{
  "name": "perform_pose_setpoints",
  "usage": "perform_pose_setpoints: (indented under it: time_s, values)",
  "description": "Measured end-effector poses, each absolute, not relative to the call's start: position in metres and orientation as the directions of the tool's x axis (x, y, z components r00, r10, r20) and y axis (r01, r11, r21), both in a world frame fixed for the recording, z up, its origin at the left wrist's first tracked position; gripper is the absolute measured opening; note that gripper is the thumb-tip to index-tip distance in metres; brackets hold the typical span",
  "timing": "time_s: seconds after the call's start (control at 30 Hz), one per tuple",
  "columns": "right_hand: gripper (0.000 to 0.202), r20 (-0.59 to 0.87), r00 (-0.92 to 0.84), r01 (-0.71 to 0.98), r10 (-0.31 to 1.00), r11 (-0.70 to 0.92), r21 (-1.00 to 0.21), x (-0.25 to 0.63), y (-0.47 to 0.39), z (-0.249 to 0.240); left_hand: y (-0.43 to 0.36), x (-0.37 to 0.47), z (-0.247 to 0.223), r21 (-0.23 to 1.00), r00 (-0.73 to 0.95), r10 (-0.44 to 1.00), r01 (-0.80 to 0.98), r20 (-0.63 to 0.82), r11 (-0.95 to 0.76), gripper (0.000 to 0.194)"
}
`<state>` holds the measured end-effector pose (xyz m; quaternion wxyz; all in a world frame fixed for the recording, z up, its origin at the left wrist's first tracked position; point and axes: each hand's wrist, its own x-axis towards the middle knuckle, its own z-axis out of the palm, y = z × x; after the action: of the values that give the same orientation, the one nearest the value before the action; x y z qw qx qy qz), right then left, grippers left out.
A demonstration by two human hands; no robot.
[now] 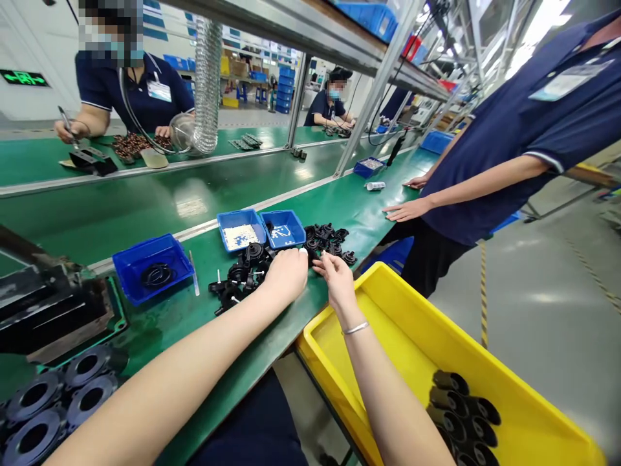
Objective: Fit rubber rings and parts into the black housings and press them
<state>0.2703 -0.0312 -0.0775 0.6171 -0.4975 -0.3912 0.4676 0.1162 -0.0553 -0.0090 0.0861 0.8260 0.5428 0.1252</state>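
Holding left hand (287, 275) curled and right hand (336, 278) with fingertips bunched, center frame — can't tell if clamped on anything. Working beside black parts (328, 238) on desk (288, 320), just below blue bins (239, 217).

Looks bright overall, lit white from overhead at the far right. Glares in pale patches on the long, green-surfaced workbench (191, 206) at far left and the glossy grey floor (543, 298) at right. Dims beneath the near bench edge. Stretches toward the right edge, slanting the navy-shirted standing person (504, 136). Softens far off.
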Motion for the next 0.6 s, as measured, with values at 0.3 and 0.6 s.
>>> perform_pose_setpoints:
  time_s: [0.3,0.6]
  values:
    - [0.046,-0.029,0.29,-0.177,0.957,0.024,-0.984,0.308,-0.03,-0.092,-0.008,0.148,-0.041,0.331,0.221,0.975,0.922,-0.029,-0.199,0.033]
    - [0.044,-0.022,0.229,-0.213,0.973,0.028,-0.977,0.305,-0.027,-0.078,-0.007,0.12,-0.038,0.749,0.13,0.986,0.642,0.106,-0.165,0.042]
